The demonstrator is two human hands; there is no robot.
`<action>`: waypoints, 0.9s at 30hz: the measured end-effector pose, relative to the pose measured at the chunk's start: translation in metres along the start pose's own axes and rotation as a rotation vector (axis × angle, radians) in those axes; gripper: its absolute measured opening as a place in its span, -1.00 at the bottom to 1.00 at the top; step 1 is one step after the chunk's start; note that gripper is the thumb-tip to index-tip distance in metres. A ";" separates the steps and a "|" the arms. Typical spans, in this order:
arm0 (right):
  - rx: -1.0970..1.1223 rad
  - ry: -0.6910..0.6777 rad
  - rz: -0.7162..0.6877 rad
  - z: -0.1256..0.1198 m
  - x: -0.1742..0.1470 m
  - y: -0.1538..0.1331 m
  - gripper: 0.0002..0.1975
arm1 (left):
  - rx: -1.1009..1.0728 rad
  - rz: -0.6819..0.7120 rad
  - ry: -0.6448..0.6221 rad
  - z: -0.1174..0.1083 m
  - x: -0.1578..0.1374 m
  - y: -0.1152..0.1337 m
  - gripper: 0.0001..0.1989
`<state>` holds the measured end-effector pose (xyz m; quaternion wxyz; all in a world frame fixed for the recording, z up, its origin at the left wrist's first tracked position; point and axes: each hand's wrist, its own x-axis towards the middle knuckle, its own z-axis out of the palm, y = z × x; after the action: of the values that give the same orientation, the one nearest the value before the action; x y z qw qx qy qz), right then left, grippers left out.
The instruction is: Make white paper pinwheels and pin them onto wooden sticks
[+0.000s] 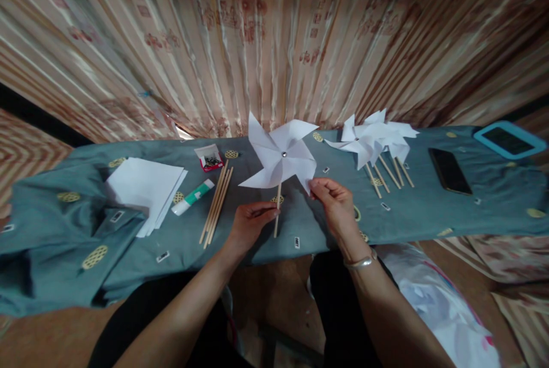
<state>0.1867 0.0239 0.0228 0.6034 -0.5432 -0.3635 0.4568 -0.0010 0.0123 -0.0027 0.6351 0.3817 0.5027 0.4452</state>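
A white paper pinwheel (278, 169) with a shiny pin at its centre stands upright before me. My left hand (253, 222) pinches its thin wooden stick (277, 225) below the blades. With fingers closed, my right hand (333, 199) grips the tip of the lower right blade. To the left lie several loose wooden sticks (218, 205), a glue stick (193, 197) with a green label, and a small red and white box (209, 159) of dark metal pins. On the right rests a pile of paper pinwheels (373, 138), their sticks pointing toward me.
A grey-green patterned cloth (407, 210) covers the table. White paper sheets (148, 185) lie at the left, partly under a cloth fold. A dark phone (449, 170) and a blue-framed tablet (510, 139) are at the right. A curtain (274, 42) hangs behind; a plastic bag (433, 293) sits below.
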 end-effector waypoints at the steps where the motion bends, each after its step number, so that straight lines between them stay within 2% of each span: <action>1: 0.000 -0.022 0.004 0.001 -0.001 0.000 -0.76 | 0.003 0.001 0.004 0.000 0.000 0.000 -0.72; 12: 0.059 -0.194 0.084 0.016 -0.015 0.004 -0.66 | -0.009 0.025 -0.002 0.004 -0.001 0.003 -0.71; 17: 0.042 -0.266 0.070 0.019 -0.017 0.009 -0.68 | -0.024 0.022 -0.023 0.006 -0.003 0.004 -0.66; 20: -0.042 -0.273 0.031 0.019 -0.018 0.011 -0.68 | -0.021 0.014 -0.024 0.008 -0.003 0.004 -0.66; 27: -0.333 -0.199 -0.177 0.017 -0.024 0.010 -0.74 | -0.030 0.061 -0.057 0.014 0.001 0.004 -0.71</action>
<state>0.1614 0.0067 0.0165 0.5043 -0.5537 -0.5378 0.3871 0.0118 0.0139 0.0033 0.6408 0.3998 0.4659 0.4609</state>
